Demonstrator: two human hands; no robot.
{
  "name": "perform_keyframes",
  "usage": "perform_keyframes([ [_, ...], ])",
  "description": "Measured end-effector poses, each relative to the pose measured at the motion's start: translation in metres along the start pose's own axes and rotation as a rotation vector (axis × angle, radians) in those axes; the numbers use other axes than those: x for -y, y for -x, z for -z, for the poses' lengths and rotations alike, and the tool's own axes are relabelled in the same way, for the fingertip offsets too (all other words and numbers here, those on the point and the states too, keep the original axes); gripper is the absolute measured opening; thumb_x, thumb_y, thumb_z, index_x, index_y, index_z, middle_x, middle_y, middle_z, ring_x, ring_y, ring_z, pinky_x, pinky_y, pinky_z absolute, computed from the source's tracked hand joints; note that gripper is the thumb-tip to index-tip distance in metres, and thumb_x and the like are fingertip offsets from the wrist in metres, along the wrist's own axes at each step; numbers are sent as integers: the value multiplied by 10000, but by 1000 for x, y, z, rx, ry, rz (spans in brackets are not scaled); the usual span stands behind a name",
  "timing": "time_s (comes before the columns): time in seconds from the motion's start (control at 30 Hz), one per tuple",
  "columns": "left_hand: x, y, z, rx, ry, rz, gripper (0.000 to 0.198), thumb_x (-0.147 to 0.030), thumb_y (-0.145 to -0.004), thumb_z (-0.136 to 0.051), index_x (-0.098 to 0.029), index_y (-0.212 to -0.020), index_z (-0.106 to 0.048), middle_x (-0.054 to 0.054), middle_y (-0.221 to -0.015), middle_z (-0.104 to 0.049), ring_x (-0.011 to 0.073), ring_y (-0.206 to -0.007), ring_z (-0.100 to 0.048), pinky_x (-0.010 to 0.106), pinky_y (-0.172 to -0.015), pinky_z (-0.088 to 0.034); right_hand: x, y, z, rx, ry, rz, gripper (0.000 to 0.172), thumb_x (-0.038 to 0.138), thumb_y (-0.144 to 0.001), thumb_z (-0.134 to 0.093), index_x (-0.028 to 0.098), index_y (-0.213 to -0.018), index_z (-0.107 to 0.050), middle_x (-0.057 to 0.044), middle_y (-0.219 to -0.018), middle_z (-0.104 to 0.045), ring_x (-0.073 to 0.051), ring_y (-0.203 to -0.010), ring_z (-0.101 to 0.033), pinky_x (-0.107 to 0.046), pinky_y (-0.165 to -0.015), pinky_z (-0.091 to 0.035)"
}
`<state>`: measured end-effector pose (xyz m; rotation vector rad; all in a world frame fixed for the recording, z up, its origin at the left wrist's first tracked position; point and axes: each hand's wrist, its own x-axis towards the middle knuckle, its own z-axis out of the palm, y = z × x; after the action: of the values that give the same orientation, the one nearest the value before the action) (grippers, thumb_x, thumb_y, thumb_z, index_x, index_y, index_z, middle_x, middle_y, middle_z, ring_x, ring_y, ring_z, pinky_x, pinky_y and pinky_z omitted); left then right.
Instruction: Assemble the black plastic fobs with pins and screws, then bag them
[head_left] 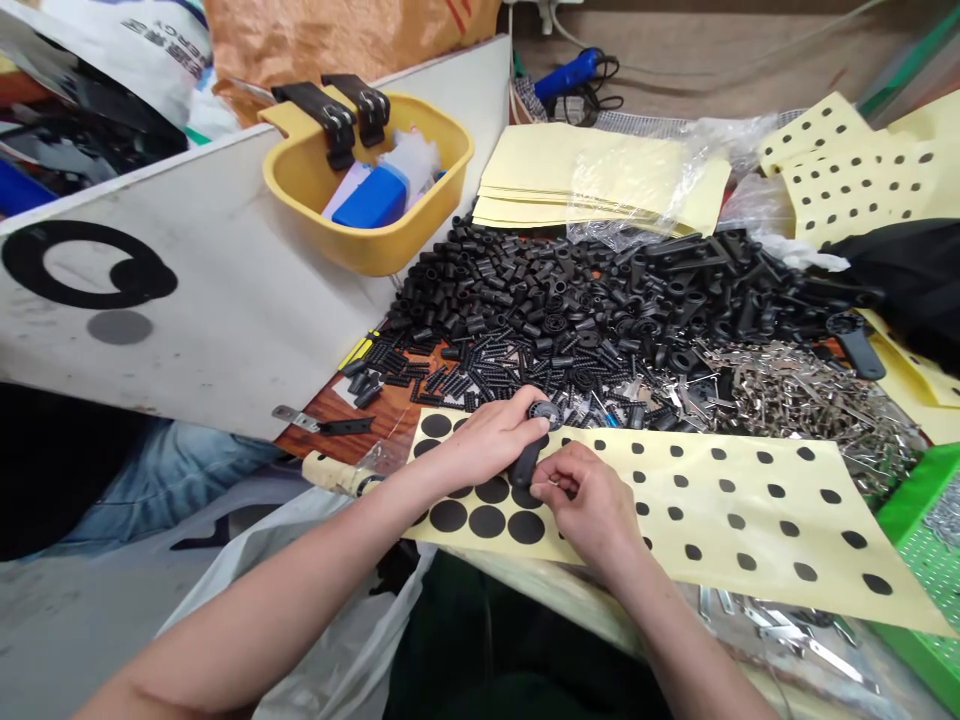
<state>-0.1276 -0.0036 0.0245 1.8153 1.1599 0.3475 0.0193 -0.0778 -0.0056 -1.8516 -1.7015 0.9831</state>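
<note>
My left hand (499,440) is closed around a black plastic handle (526,460) with a round, ridged head. The head sticks out past my thumb and the narrow end points down toward me. My right hand (589,500) is pinched beside that lower end; whatever sits between its fingertips is too small to make out. Under both hands lies a yellow backing sheet (757,540). Large black round stickers (487,521) cover its left part, and smaller dark oval spots run across the rest.
Behind the sheet spreads a heap of black plastic parts (555,290), with black springs (480,385) in front. Metal pieces (817,400) pile up at right, near a green basket (930,560). A yellow bin (367,245) hangs on the white partition (210,330). Yellow sheets (540,170) are stacked behind.
</note>
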Motion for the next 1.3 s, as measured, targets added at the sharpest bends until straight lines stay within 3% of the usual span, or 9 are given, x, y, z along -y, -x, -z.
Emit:
perform_keyframes([
  [0.13,0,-1,-1,-7,44,14,171,-342,-880,-454,-232,-964,-555,-23,-720,-630,180,-716,-572,271,-666,-390,0,1,5,46,-97,27,113,155,-722,-609,240,-651,-632,19,-785,-592,-138,-689,-557,-271,-640,-409],
  [0.27,6,0,2,30,458,121,189,-354,-847,-510,-203,-960,-513,0,-654,-663,193,-681,-641,279,-641,-451,-1,7,22,74,-247,138,116,129,-715,-594,217,-641,-597,-8,-809,-572,-160,-772,-558,-296,-729,-448],
  [0.43,-5,12,10,-154,836,29,352,-358,-796,-608,-155,-1063,-500,61,-705,-712,237,-764,-687,313,-678,-498,-7,24,57,-89,-425,125,124,285,-808,-586,211,-709,-575,-22,-729,-567,-168,-708,-547,-291,-662,-472],
  [0.63,-45,35,-37,-75,1018,82,399,-331,-793,-644,-133,-1113,-512,55,-684,-701,201,-685,-683,283,-647,-501,-7,49,92,-371,-603,137,116,298,-768,-710,224,-807,-630,-17,-752,-589,-136,-672,-561,-232,-580,-479],
  [0.7,-53,39,-57,-86,1041,118,401,-289,-782,-645,-127,-1121,-504,28,-657,-678,165,-650,-665,271,-664,-498,-5,56,97,-420,-671,102,258,278,-753,-732,268,-988,-624,-14,-761,-604,-148,-683,-575,-247,-581,-483],
  [0.77,-57,41,-72,-100,1029,141,405,-255,-784,-625,-126,-1144,-489,6,-644,-653,140,-612,-642,254,-646,-486,-5,59,99,-383,-747,68,496,272,-744,-744,307,-1191,-532,-6,-728,-608,-159,-646,-571,-266,-546,-470],
  [0.83,-59,41,-81,-96,987,169,408,-219,-790,-594,-130,-1171,-476,-10,-636,-635,122,-561,-620,233,-591,-458,-8,60,98,-328,-813,32,577,277,-729,-758,304,-1237,-484,-1,-702,-612,-155,-608,-557,-267,-523,-454],
  [1.0,-64,38,-90,-84,902,249,413,-143,-769,-543,-120,-1177,-482,-45,-590,-570,86,-445,-541,204,-478,-387,-21,54,85,-278,-964,-73,415,316,-694,-789,238,-1027,-554,-4,-696,-647,-127,-647,-578,-249,-629,-472],
  [1.3,-62,36,-92,-162,863,296,403,-85,-736,-530,-111,-1138,-517,-55,-614,-530,41,-402,-409,180,-401,-389,-29,49,70,-210,-979,-127,428,325,-653,-820,224,-967,-548,18,-663,-646,-88,-582,-538,-201,-583,-421],
])
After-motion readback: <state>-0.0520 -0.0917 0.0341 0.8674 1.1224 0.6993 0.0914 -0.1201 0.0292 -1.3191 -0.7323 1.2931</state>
